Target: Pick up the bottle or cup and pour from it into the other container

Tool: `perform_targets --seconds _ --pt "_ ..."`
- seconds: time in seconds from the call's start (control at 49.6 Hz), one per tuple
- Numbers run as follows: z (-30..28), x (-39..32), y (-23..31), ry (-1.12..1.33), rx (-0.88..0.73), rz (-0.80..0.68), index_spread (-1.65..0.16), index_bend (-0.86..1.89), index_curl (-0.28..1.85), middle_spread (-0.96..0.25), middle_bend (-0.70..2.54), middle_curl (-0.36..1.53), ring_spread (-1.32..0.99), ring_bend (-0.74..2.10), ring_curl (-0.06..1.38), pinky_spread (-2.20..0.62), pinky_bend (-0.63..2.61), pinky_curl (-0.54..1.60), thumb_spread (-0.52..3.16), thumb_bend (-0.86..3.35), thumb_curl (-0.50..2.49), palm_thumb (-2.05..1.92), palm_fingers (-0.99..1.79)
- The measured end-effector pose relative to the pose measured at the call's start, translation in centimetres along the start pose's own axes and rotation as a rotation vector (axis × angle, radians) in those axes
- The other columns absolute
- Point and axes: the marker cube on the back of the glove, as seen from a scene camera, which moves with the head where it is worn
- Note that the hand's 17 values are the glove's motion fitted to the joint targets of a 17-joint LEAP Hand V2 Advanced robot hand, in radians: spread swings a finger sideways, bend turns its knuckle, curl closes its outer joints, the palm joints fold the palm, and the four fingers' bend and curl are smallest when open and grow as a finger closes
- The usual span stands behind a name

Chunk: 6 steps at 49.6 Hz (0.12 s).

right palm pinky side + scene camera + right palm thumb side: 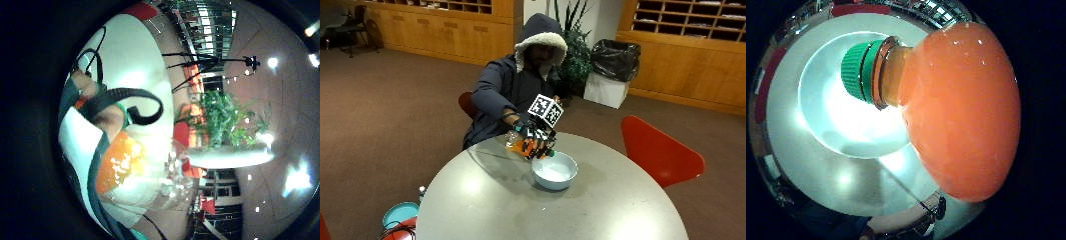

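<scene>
My gloved right hand (pixel 532 136) grips an orange bottle (pixel 522 144) and holds it tilted, neck down, above the rim of a pale blue bowl (pixel 554 171) on the round grey table (pixel 493 200). In the thumb side palm view the orange bottle (pixel 961 110) fills much of the picture, and its green cap (pixel 858 67) is on, pointing over the bowl (pixel 821 105). No liquid is seen leaving it. In the little finger side palm view the bottle (pixel 120 162) lies against the palm under the black strap (pixel 125 102).
A red chair (pixel 659 150) stands at the table's far right and another red chair (pixel 466 104) behind the person. A teal bucket (pixel 400 214) sits on the floor by the near left. A plant (pixel 573 60) and a bagged bin (pixel 609 72) stand at the back wall.
</scene>
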Motion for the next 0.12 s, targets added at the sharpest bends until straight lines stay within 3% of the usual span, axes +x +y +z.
perform_targets --seconds 0.121 --pt "-0.03 0.12 0.14 0.007 0.003 -0.008 -0.3 0.09 0.21 -0.26 0.27 0.47 -0.18 0.58 0.39 0.03 0.41 0.37 0.6 -0.04 0.56 0.98 1.09"
